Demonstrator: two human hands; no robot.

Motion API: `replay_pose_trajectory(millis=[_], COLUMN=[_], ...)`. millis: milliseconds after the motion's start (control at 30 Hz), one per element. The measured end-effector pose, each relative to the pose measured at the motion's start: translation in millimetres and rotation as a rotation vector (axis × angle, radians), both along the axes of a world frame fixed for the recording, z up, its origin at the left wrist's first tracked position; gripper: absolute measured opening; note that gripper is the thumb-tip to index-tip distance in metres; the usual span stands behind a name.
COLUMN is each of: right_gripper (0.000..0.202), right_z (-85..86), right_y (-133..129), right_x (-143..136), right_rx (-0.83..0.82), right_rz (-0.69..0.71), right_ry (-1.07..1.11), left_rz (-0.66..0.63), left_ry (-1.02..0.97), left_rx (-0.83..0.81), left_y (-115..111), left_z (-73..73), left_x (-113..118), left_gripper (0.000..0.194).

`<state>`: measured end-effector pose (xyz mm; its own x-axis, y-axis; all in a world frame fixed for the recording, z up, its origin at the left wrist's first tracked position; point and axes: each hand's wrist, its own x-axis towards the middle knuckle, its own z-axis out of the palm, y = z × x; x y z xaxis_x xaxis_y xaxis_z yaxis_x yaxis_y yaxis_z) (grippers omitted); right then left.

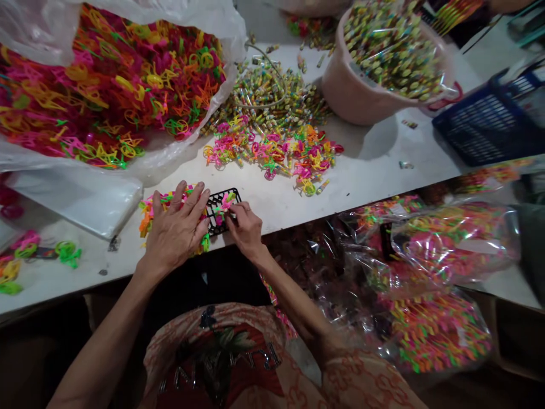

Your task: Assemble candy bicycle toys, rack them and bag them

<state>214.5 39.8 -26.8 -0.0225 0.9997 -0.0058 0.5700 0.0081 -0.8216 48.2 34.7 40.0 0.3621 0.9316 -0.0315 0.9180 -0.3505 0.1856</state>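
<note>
the left hand (pixel 176 233) lies flat, fingers slightly spread, over bright toys (pixel 147 221) crowding the black rack (pixel 215 199), while the right hand's (pixel 247 227) fingers pinch a pink-and-green toy (pixel 227 200) at its barer end, a loose pile (pixel 272 147) beyond them lying unracked on the bench (pixel 289 204).
</note>
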Motion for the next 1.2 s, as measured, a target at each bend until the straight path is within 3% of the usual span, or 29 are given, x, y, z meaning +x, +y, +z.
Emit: replay_pose_trajectory(millis=[67,133,333,400,500,600,700,800,933,1200], right_gripper=[0.012,0.011,0.014,0.018,0.017,0.011,0.007,0.005,0.006,0.012], right_z=[-0.1,-1.4,-5.1,-7.1,-10.2,-10.7,-10.1,-12.0,-13.9,13.3], right_y=[1.8,5.1,8.7,3.0,-7.8,-15.5,-17.9,-15.7,-8.7,-0.7], right_x=[4.7,10.3,15.3,8.0,-4.3,-8.6,-6.8,-7.0,-7.0,-9.1], right_rx=[-0.02,-0.057,-0.144,-0.163,-0.187,-0.112,-0.022,-0.06,-0.101,-0.037], right_rz=[0.024,0.02,0.054,0.068,-0.024,-0.099,-0.065,-0.036,0.127,0.545], right_ry=[-0.16,-0.174,0.366,0.475,0.536,0.442,0.261,0.252,0.299,-0.29], left_rz=[-0.001,-0.001,-0.001,-0.002,0.0,0.001,-0.002,-0.006,0.002,-0.014], left_ry=[0.0,-0.002,-0.019,-0.025,-0.025,-0.015,-0.015,-0.008,-0.02,-0.027], left_rx=[-0.004,-0.007,-0.003,-0.002,-0.007,-0.014,-0.006,0.012,0.0,0.07], left_y=[-0.2,-0.4,-0.5,-0.5,-0.5,-0.5,-0.6,-0.8,-0.9,-1.0], left_z=[0.5,0.8,0.0,-0.1,0.1,0.4,0.4,0.1,-0.2,-6.1], left_x=[-0.3,-0.4,-0.6,-0.6,-0.7,-0.6,-0.3,-0.1,-0.5,-1.8], left_gripper=[0.054,0.055,0.055,0.055,0.055,0.055,0.055,0.055,0.055,0.057])
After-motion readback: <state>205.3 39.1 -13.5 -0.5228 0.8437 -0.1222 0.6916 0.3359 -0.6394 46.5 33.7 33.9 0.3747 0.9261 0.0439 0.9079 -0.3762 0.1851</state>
